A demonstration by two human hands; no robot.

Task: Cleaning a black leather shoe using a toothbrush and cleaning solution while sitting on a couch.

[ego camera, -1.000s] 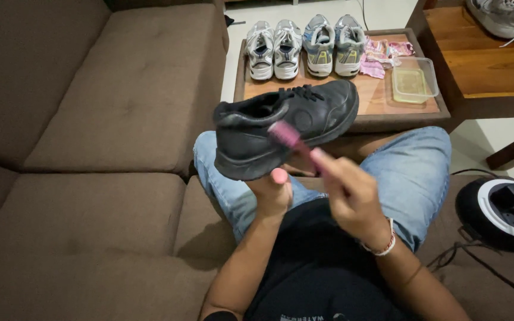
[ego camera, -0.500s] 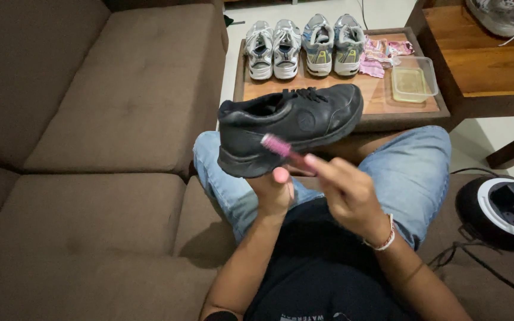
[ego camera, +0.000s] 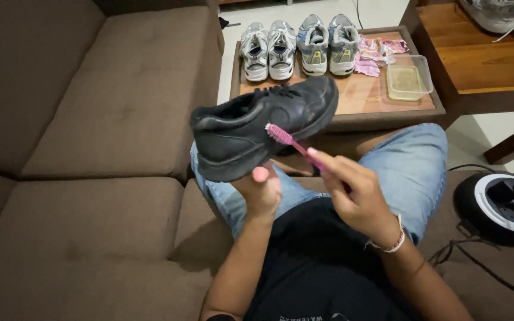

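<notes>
Brown sofa (ego camera: 78, 119), wooden table (ego camera: 382, 98) at upper frame. Left hand (ego camera: 263, 193) gripping black shoe (ego camera: 263, 128) from below, mid-frame, lengthwise toward upper right. Right hand (ego camera: 352, 190) grasping pink toothbrush (ego camera: 287, 138), bristles against shoe's side.

Dim, warm indoor light w/ the brightest patch at top over the table (ego camera: 352, 101) and pale floor. Sofa (ego camera: 90, 119) goes murky toward the left edge, soft shadow under the raised shoe (ego camera: 257, 131). Focus ok overall, slight wide-angle bend at edges, no glare.
</notes>
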